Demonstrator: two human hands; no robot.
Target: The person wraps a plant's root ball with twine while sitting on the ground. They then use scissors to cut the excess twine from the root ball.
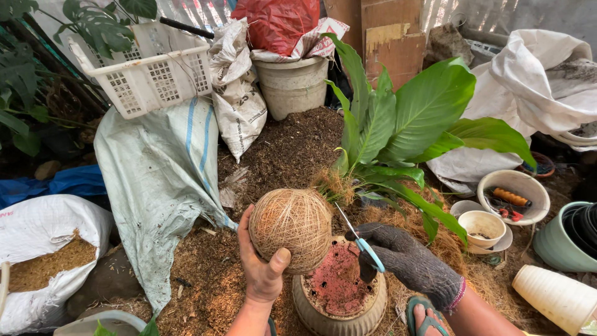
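Kokedama ball, round and bound all over in pale twine, root end of a broad-leaved green plant lying on its side; held above an upturned pot, whose reddish, soil-crusted base with drain holes faces up. Plant: long glossy leaves spreading up and to the right from the ball, loose coir fibres showing at the neck. Ground: heap of brown coir and soil mix, spread under and behind the ball. Surroundings, by size: grey-white woven sack draped on the left; open bag of husk-coloured material at lower left; white plastic basket tilted at upper left; pale bucket with a red bag stuffed in it behind the heap; white sacks at upper right; green glazed pot at right edge; shallow bowls with small tools beside it. Left hand: bare, cupped under and around the lower left of the ball, thumb pressed on its front, fingers clamped on it. Right hand: in a grey knit glove, closed around small blue-handled scissors, blades pointing up toward the right side of the ball, just beside the twine; whether the blades are open cannot be told. Step judged: trimming twine or stray fibre at the finish of wrapping. Next move likely calls for a steady hold on the ball and the blade tips set on the loose end only, clear of the binding and the leaf stems.
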